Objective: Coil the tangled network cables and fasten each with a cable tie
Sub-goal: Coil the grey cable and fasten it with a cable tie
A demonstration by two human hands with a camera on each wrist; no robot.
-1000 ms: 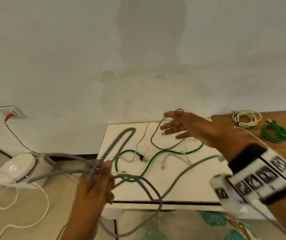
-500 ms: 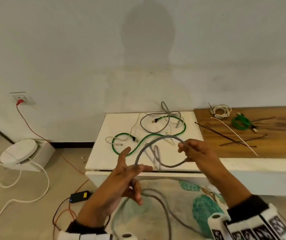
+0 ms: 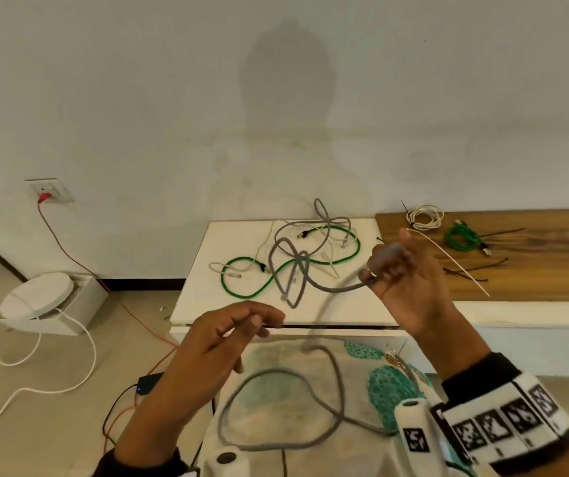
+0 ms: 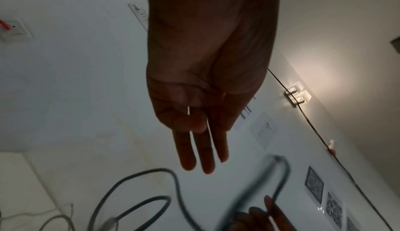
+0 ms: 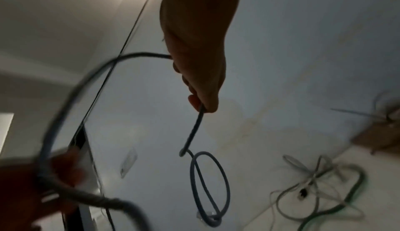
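Observation:
A grey network cable (image 3: 288,270) has a small loop on the white table (image 3: 207,304) and runs to my right hand (image 3: 376,273). That hand grips it above the table's right edge; the pinch also shows in the right wrist view (image 5: 201,106). Beyond the grip the cable sags in a wide loop (image 3: 276,407) below both hands. My left hand (image 3: 259,325) hovers in front of the table, fingers relaxed and holding nothing; its fingers (image 4: 203,149) look straight in the left wrist view. A green cable (image 3: 262,290) and pale cables (image 3: 331,232) lie tangled on the table.
On the wooden bench (image 3: 551,270) lie a coiled white cable (image 3: 426,216), a coiled green cable (image 3: 462,237), a white cable tie (image 3: 448,259) and black ties (image 3: 465,273). A white device (image 3: 38,297), a black adapter (image 3: 148,383) and loose wires lie on the floor at left.
My left hand has let go of the grey cable and opened. The right hand rose up and to the right with the cable, and the slack dropped into a wide hanging loop.

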